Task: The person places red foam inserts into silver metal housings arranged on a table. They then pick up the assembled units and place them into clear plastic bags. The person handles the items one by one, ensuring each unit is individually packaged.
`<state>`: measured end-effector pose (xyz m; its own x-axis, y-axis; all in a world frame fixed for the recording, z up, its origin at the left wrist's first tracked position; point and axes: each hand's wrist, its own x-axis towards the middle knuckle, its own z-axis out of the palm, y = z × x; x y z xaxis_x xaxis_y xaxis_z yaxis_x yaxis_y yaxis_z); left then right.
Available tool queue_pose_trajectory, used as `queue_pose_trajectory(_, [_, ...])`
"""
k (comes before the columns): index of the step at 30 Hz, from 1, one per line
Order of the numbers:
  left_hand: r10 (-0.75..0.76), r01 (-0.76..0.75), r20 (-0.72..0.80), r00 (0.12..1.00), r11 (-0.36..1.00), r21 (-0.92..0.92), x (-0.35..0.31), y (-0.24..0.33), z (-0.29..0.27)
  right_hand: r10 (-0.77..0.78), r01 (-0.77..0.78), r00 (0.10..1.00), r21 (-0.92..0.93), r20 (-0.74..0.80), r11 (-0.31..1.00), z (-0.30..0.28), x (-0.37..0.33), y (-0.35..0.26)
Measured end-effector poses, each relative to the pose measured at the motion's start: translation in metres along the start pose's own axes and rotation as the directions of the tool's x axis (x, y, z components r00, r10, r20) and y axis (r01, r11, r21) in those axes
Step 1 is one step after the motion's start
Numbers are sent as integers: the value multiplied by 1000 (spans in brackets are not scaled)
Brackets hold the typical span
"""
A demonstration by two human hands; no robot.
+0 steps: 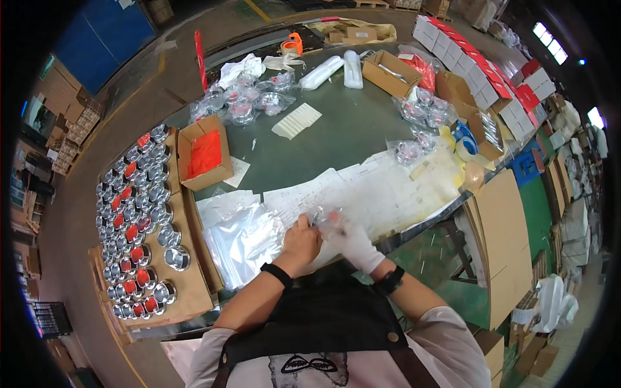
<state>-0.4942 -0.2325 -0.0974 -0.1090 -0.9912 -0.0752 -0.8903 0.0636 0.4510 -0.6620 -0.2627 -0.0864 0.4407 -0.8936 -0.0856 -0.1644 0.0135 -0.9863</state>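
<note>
My left hand (pixel 303 240), bare, has its fingers closed on the left side of a clear plastic bag with a round chrome cap (pixel 328 217) in it; a red patch shows through the film. On the bag's right side is my right hand (pixel 354 246), in a white glove and a little blurred, its fingers closed around the cap. Beside my left hand lies a stack of flat clear plastic bags (pixel 239 242). Rows of chrome caps (pixel 176 257), several with red patches, stand on a cardboard sheet (pixel 194 284) at the left.
A cardboard box with red pieces (pixel 206 155) stands by the caps. Bagged caps (pixel 242 107) are heaped at the far left of the table, more bagged caps (pixel 424 107) at the right. Paper sheets (pixel 381 194) cover the near table. Tape rolls (pixel 464 142) lie at the right edge.
</note>
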Motion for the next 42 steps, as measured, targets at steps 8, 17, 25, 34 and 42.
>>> queue_pose_trajectory(8, [-146,135,-70,987,980,-149,-5,15,-13,-40,381,924,-905,381,190,-5,47,-9])
queue_pose_trajectory(17, [-265,188,-127,956,885,-427,-46,-43,-39,-14,-81,996,-954,-89,287,-160,27,45])
queue_pose_trajectory(25, [-523,397,-259,812,821,-411,-89,-122,-18,97,-91,995,-762,-37,642,-38,75,-78])
queue_pose_trajectory(34, [-700,45,-354,620,482,-875,-173,-111,-124,271,-228,896,-158,352,961,187,48,-166])
queue_pose_trajectory(42, [-892,-250,-260,371,174,-953,-349,-134,-185,-188,198,446,109,875,974,367,32,-207])
